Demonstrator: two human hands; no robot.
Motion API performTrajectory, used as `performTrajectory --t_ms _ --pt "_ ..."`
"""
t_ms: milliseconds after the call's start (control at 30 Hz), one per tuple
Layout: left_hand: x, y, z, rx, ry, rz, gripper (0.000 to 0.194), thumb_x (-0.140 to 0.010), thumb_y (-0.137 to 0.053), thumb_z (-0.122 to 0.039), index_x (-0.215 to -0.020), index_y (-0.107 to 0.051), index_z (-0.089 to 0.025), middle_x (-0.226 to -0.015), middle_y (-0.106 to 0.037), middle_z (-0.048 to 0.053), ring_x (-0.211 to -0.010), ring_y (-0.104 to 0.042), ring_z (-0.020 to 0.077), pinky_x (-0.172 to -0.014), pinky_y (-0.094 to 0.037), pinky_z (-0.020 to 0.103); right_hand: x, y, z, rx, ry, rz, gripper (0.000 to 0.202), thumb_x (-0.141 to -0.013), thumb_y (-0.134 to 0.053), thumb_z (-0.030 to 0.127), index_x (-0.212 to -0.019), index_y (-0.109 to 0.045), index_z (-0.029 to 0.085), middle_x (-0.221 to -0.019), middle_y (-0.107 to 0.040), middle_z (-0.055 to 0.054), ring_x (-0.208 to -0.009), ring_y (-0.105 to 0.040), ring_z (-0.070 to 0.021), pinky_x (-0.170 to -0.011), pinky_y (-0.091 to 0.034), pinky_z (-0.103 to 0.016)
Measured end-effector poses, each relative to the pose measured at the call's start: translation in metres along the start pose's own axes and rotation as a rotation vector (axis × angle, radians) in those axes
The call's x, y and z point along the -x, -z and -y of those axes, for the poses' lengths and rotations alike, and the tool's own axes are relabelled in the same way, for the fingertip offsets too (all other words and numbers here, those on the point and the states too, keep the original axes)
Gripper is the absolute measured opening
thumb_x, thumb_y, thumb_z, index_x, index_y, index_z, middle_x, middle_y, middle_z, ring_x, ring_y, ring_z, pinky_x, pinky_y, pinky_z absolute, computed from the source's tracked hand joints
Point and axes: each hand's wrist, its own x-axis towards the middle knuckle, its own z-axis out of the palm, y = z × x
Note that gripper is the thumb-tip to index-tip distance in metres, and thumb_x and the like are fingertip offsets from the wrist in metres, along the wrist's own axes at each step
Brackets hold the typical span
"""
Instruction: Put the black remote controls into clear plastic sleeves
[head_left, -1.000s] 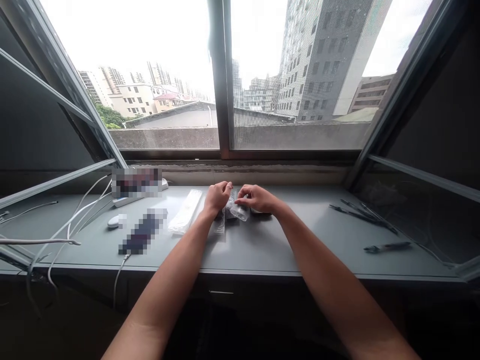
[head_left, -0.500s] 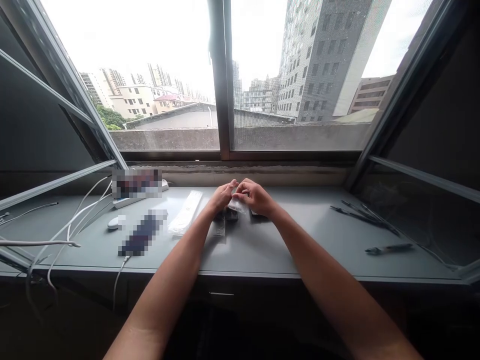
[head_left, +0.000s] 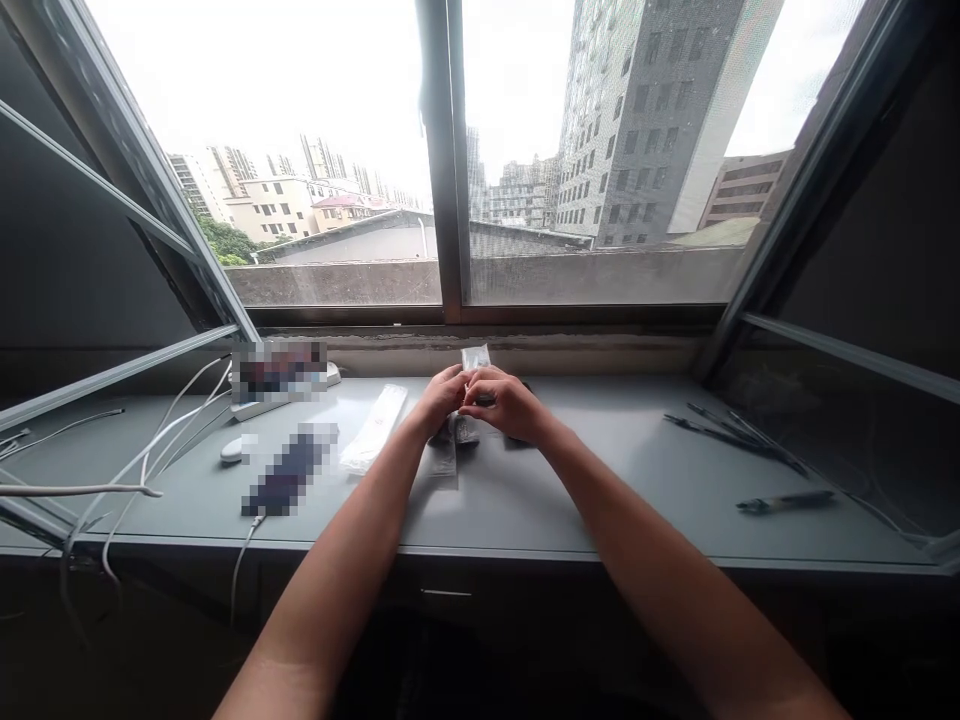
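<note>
Both hands met over the middle of the grey desk point(head_left: 525, 500), just under the window point(head_left: 450, 200). I saw the left hand point(head_left: 442, 400) and the right hand point(head_left: 506, 405) touching each other, fingers curled in and pinching a small clear plastic bag point(head_left: 475, 357) between them. The bag's top end stuck up above the fingertips, lifted clear of the desk. Which fingers did the pinching on each hand I could not tell; too small.

Right below the hands lay a dark small item point(head_left: 463, 430) and a flat clear wrapper point(head_left: 444, 458) on the desk, just beside the left wrist. What the dark item was, I could not tell.

To the left lay a long white packet point(head_left: 373, 428), then a blurred dark object point(head_left: 289, 478) with a cable, a small white mouse-like thing point(head_left: 231, 449), a blurred box point(head_left: 279, 368) on a white power strip, and loose white cables point(head_left: 150, 450).

Well apart on the right lay a pen point(head_left: 784, 501) and some thin dark sticks point(head_left: 735, 432).
</note>
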Motion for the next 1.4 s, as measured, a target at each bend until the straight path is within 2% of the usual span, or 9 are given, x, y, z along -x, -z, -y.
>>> performTrajectory --t_ms 133,367,533,667,733,867,1000,1133,1400 --pt "0.001 0.003 -0.001 -0.065 0.002 0.1 0.04 -0.077 -0.09 -0.051 -0.082 -0.074 -0.015 -0.069 -0.063 0.001 -0.058 -0.054 0.0127 -0.053 -0.038 0.025 0.0 0.0 0.003 -0.093 -0.034 -0.068 0.015 -0.095 -0.082 0.033 -0.085 -0.078 0.022 -0.1 -0.078 -0.005 -0.091 -0.072 -0.0216 -0.089 -0.056 -0.035" --pt "0.003 0.003 -0.006 -0.075 0.023 0.053 0.043 -0.068 -0.094 -0.049 -0.083 -0.075 -0.014 -0.067 -0.062 0.0 -0.054 -0.05 0.0097 -0.053 -0.039 0.024 -0.001 -0.001 0.004 -0.202 -0.192 -0.247 0.034 -0.095 -0.079 0.053 -0.084 -0.076 0.021 -0.085 -0.078 -0.004 -0.083 -0.074 -0.0222 -0.085 -0.059 -0.035" --pt "0.003 0.0 -0.007 -0.045 0.024 0.036 0.045 -0.066 -0.097 -0.045 -0.089 -0.073 -0.015 -0.079 -0.07 0.003 -0.061 -0.06 0.0111 -0.061 -0.049 0.024 -0.002 -0.005 -0.007 -0.271 -0.412 -0.459 0.039 -0.094 -0.079 0.05 -0.116 -0.07 0.02 -0.124 -0.076 -0.013 -0.111 -0.075 -0.026 -0.1 -0.062 -0.039" --pt "0.005 -0.002 -0.009 -0.025 -0.017 0.052 0.057 -0.065 -0.098 -0.037 -0.112 -0.074 -0.015 -0.099 -0.077 0.007 -0.068 -0.065 0.0121 -0.062 -0.05 0.024 -0.003 -0.009 -0.01 -0.48 -0.645 -0.375 0.067 -0.09 -0.086 0.041 -0.146 -0.056 0.02 -0.15 -0.066 -0.018 -0.123 -0.073 -0.0282 -0.1 -0.064 -0.039" --pt "0.007 -0.002 -0.01 -0.016 -0.035 0.052 0.067 -0.064 -0.099 -0.033 -0.122 -0.072 -0.015 -0.108 -0.078 0.01 -0.073 -0.067 0.0134 -0.061 -0.05 0.023 -0.003 -0.009 -0.009 -0.6 -0.72 -0.324 0.067 -0.09 -0.089 0.039 -0.146 -0.057 0.019 -0.142 -0.071 -0.017 -0.118 -0.076 -0.0279 -0.095 -0.065 -0.038" --pt "0.009 -0.003 -0.014 -0.019 -0.075 0.029 0.076 -0.067 -0.099 -0.034 -0.134 -0.068 -0.016 -0.115 -0.078 0.012 -0.073 -0.067 0.0143 -0.053 -0.044 0.022 0.0 -0.004 -0.004 -0.896 -0.808 -0.15 0.04 -0.094 -0.087 0.035 -0.125 -0.071 0.015 -0.112 -0.082 -0.013 -0.093 -0.079 -0.0252 -0.081 -0.069 -0.037" --pt "0.007 -0.001 -0.013 -0.043 -0.075 0.018 0.058 -0.074 -0.095 -0.048 -0.116 -0.072 -0.016 -0.099 -0.076 0.008 -0.066 -0.063 0.0131 -0.052 -0.041 0.023 0.002 0.001 -0.001 -0.962 -0.795 -0.043 0.023 -0.094 -0.087 0.031 -0.103 -0.077 0.013 -0.099 -0.083 -0.012 -0.081 -0.078 -0.021 -0.069 -0.066 -0.029" --pt "-0.002 0.005 -0.008 0.004 -0.062 -0.111 0.051 -0.081 -0.083 -0.064 -0.099 -0.072 -0.018 -0.086 -0.071 0.004 -0.067 -0.063 0.0144 -0.054 -0.042 0.023 0.001 -0.002 0.0 -0.941 -0.842 0.061 0.023 -0.097 -0.084 0.035 -0.107 -0.073 0.016 -0.098 -0.081 -0.009 -0.072 -0.077 -0.0194 -0.052 -0.059 -0.024" --pt "-0.015 0.017 0.0 0.048 -0.043 -0.328 0.041 -0.08 -0.083 -0.057 -0.089 -0.071 -0.018 -0.079 -0.069 0.002 -0.066 -0.062 0.0149 -0.061 -0.049 0.025 0.003 -0.004 0.0 -0.922 -0.843 0.182 0.026 -0.092 -0.088 0.036 -0.1 -0.071 0.017 -0.092 -0.078 -0.007 -0.063 -0.069 -0.0143 -0.045 -0.052 -0.02"
